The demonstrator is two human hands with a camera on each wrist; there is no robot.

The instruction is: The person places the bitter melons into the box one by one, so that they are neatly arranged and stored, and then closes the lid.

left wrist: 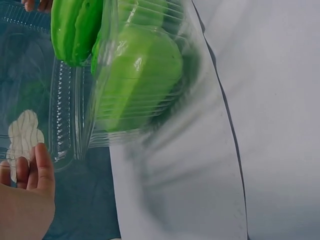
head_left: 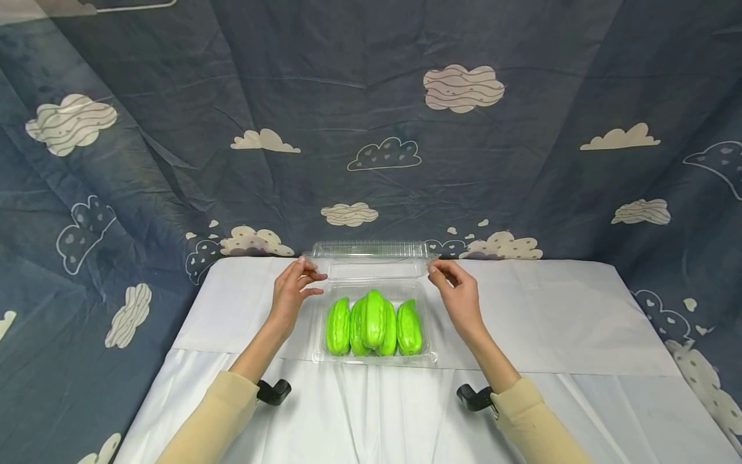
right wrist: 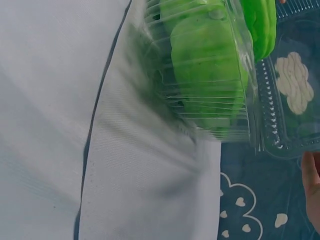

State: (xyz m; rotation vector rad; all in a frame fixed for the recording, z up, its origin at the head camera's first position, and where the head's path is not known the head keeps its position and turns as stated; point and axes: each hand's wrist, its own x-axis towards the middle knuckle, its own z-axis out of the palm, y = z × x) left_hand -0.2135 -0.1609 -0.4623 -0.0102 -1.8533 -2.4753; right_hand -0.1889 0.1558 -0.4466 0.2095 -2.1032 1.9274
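A clear plastic clamshell container sits on the table, holding several bright green star fruit, one lying on top of the others. Its hinged lid stands raised at the back. At the lid's left corner, my left hand holds the edge between thumb and fingers, some fingers spread. My right hand pinches the right corner. In the left wrist view, the fingers lie along the lid's rim. Only part of the right hand shows in the right wrist view.
A white cloth covers the table, with a seam crossing it in front of the container. Behind the table hangs a dark blue curtain with cloud prints. Black wrist mounts stick out at both sleeves.
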